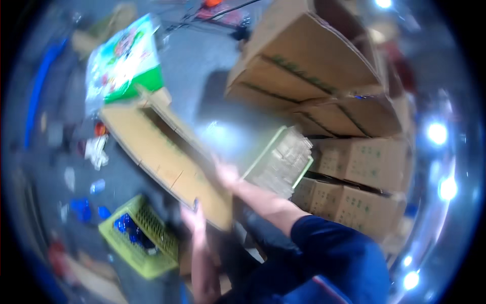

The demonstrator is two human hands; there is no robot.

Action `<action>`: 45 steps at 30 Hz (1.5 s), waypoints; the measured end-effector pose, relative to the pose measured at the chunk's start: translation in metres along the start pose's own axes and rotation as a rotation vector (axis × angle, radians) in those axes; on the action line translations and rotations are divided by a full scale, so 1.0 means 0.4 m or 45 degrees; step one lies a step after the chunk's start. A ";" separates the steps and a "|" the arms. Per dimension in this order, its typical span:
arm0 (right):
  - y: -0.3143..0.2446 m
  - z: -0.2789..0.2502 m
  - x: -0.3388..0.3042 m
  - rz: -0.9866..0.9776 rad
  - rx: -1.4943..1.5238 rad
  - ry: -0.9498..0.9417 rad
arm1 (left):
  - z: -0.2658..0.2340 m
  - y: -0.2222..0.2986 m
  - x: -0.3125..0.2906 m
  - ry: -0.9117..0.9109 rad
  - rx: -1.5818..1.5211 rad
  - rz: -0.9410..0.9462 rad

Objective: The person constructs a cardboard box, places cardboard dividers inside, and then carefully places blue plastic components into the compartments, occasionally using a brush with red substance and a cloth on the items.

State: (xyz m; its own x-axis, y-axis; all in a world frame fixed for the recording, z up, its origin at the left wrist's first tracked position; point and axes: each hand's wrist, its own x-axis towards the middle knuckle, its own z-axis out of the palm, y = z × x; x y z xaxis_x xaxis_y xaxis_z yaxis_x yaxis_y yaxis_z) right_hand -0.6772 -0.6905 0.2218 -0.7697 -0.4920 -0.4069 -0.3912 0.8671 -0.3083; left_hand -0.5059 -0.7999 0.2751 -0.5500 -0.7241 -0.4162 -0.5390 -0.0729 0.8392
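Note:
A long brown cardboard box point(167, 152), partly folded flat, is tilted in front of me with a narrow gap along its far right side. My left hand point(194, 218) closes on its lower left edge, near the bottom end. On the opposite edge, my right hand point(226, 174) grips the same box, its fingers blurred and partly hidden. Just right of that hand stands a green-rimmed crate point(276, 159) with stacked clear pieces in it. The box's far end reaches a glossy green and white printed bag point(124, 66).
Large open cardboard boxes point(304, 61) stand at the far right, above stacked closed cartons point(364, 187). A yellow-green basket point(139, 238) holding blue items sits at lower left. Small litter and a white crumpled piece point(96, 152) lie on the floor at left.

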 end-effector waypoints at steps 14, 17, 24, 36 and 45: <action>0.183 -0.979 -0.433 0.095 1.584 0.705 | -0.773 0.157 -0.414 0.535 0.822 -0.025; 0.277 -1.015 -0.487 0.091 1.793 1.026 | -0.814 0.210 -0.430 0.572 0.408 -0.295; 0.501 -0.978 -0.425 0.057 2.430 1.549 | -0.797 0.330 -0.410 0.665 -0.308 0.097; 0.774 -0.587 -0.240 0.074 3.068 1.600 | -0.741 0.265 -0.664 1.021 -0.387 -0.046; 0.059 -0.457 0.228 -0.097 1.688 -0.575 | -0.751 -0.187 -0.527 0.930 -0.498 0.252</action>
State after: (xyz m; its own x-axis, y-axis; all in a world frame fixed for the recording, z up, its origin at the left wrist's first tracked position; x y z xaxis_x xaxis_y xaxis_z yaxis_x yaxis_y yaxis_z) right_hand -0.8489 -0.7006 0.3345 -0.4427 -0.7359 -0.5123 0.5320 0.2443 -0.8107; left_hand -0.1580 -0.8476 0.4052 0.0110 -0.9994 -0.0314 -0.1431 -0.0327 0.9892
